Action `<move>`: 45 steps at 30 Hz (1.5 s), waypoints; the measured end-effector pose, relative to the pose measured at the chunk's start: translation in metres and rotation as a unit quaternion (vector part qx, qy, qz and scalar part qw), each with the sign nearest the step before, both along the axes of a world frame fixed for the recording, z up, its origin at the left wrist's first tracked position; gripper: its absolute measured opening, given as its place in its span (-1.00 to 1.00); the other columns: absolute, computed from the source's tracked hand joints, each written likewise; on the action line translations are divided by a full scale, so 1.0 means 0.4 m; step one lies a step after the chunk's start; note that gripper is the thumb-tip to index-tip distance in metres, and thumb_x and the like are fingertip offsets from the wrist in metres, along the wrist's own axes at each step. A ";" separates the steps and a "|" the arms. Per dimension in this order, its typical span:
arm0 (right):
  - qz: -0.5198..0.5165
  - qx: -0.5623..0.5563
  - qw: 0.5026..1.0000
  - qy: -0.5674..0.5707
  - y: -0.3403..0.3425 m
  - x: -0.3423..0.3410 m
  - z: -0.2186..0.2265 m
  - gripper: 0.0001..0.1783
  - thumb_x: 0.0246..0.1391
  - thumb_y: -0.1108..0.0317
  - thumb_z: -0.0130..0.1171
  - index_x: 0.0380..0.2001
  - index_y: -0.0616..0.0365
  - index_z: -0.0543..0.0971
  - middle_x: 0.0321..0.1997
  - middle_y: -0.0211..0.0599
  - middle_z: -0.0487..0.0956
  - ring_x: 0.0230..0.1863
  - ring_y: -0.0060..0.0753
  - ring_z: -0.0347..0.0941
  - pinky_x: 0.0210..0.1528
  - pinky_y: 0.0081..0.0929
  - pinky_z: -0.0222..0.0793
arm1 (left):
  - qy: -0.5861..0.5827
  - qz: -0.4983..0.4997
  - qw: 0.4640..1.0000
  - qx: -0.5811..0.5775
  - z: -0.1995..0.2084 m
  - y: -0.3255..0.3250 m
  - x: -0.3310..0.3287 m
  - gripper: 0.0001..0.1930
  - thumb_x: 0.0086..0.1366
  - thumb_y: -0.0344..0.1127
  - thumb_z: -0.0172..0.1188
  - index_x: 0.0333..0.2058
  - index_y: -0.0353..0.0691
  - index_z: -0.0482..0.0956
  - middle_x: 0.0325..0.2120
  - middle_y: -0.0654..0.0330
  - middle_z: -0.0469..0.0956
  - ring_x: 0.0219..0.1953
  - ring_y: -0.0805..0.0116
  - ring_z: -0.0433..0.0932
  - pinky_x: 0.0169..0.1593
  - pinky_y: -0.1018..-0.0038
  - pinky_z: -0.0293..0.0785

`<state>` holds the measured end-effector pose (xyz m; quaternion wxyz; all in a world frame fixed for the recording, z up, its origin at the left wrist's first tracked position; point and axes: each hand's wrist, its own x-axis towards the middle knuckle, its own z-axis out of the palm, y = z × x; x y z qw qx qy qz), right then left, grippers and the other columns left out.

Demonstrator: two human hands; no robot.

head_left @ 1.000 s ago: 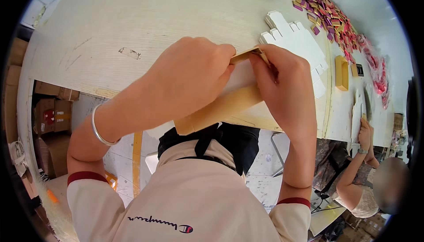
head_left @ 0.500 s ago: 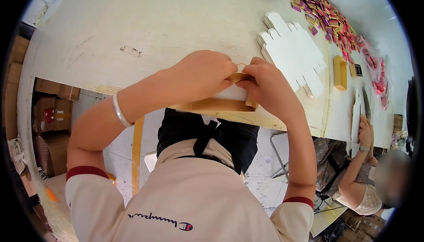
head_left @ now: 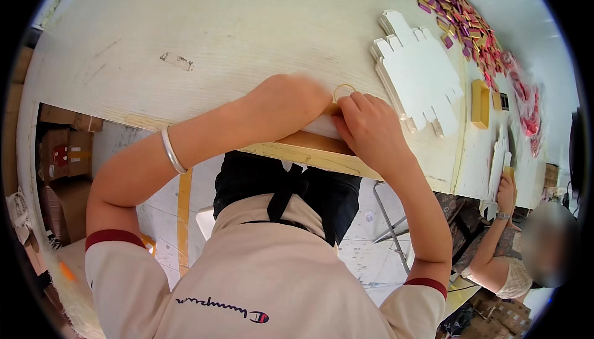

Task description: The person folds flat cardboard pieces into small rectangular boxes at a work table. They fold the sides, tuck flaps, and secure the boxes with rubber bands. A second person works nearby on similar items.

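Note:
At the table's front edge lies a gold cardboard box (head_left: 318, 142) with a pale inner face, partly hidden under my hands. My left hand (head_left: 288, 105) is curled over its left side; its knuckles are blurred by motion and its fingertips are hidden. Bent round the box's upper edge are the fingers of my right hand (head_left: 373, 125), close beside the left one. A thin gold loop (head_left: 344, 86) stands up just beyond the fingers; what it belongs to is unclear.
Right of my hands lies a stack of white die-cut card blanks (head_left: 417, 70). Beyond are a gold open tray (head_left: 480, 104), a pile of small purple, pink and gold pieces (head_left: 461, 14) and crumpled pink-and-clear plastic (head_left: 526, 104). A co-worker's hand (head_left: 506, 192) is at far right.
Both hands remain at the box. My right hand has shifted slightly right and down, covering the box's right end, and the gold loop shows more fully. The view has shifted slightly.

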<state>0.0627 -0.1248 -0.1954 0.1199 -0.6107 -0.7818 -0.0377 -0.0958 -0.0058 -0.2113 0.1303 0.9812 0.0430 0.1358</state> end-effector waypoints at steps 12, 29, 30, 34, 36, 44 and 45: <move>-0.034 -0.053 0.998 0.020 0.029 -0.002 0.044 -0.80 -0.06 0.37 0.17 -0.39 0.15 0.38 -0.47 -0.28 0.42 -0.41 -0.25 0.43 -0.37 -0.36 0.35 | 0.096 -0.012 0.981 -0.170 0.040 0.071 0.004 -0.85 0.07 -0.38 0.15 -0.35 -0.27 0.49 -0.53 0.11 0.53 -0.47 0.21 0.49 -0.35 0.38 0.40; -0.085 -0.084 0.940 0.319 0.002 -0.045 0.157 -0.78 -0.07 0.44 0.25 -0.45 0.26 0.39 -0.58 -0.15 0.47 -0.55 -0.19 0.44 -0.48 -0.42 0.34 | 0.100 -0.087 0.604 -0.786 0.194 0.202 -0.079 -0.22 0.21 0.34 -0.13 0.10 -0.29 0.36 -0.17 0.09 0.55 -0.19 0.37 0.53 -0.10 0.54 0.46; -0.103 -0.056 0.933 0.340 -0.002 -0.046 0.151 -0.78 -0.06 0.45 0.26 -0.46 0.26 0.39 -0.59 -0.16 0.47 -0.58 -0.22 0.43 -0.50 -0.46 0.33 | -0.002 0.025 0.612 -0.791 0.200 0.183 -0.085 0.03 0.06 0.59 -0.62 0.22 -0.14 0.17 -0.02 -0.02 0.44 -0.04 0.22 0.49 -0.03 0.28 0.47; -0.173 -0.005 0.910 0.377 -0.023 -0.073 0.127 -0.83 -0.02 0.51 0.20 -0.50 0.27 0.39 -0.59 -0.19 0.47 -0.60 -0.35 0.39 -0.50 -0.55 0.33 | -0.076 -0.008 0.686 -0.724 0.085 0.109 -0.133 -0.16 0.25 0.26 -0.09 0.30 -0.15 -0.14 0.12 -0.04 0.29 0.03 0.08 0.44 -0.01 0.21 0.45; -0.149 0.056 0.915 0.370 -0.025 -0.085 0.070 -0.87 -0.03 0.51 0.19 -0.44 0.25 0.42 -0.60 -0.21 0.46 -0.62 -0.36 0.39 -0.54 -0.54 0.32 | -0.152 -0.005 0.737 -0.659 0.070 -0.005 -0.115 -0.22 0.25 -0.12 0.04 0.30 -0.19 -0.19 0.10 -0.05 0.29 0.04 0.12 0.43 0.02 0.27 0.42; -0.184 0.130 0.936 0.270 0.002 -0.119 0.077 -0.81 -0.07 0.43 0.24 -0.37 0.22 0.48 -0.65 -0.28 0.44 -0.73 -0.26 0.35 -0.68 -0.44 0.23 | -0.266 0.137 0.849 -0.436 0.072 -0.118 -0.052 -0.33 0.27 -0.46 -0.08 0.28 -0.33 -0.20 0.04 -0.14 0.32 -0.14 0.14 0.52 -0.10 0.40 0.43; -0.187 0.148 0.935 0.263 0.006 -0.123 0.079 -0.80 -0.07 0.44 0.23 -0.35 0.23 0.48 -0.65 -0.28 0.44 -0.73 -0.26 0.34 -0.69 -0.44 0.23 | -0.276 0.154 0.861 -0.399 0.074 -0.117 -0.047 -0.33 0.28 -0.46 -0.08 0.28 -0.34 -0.19 0.04 -0.15 0.33 -0.19 0.12 0.54 -0.14 0.40 0.44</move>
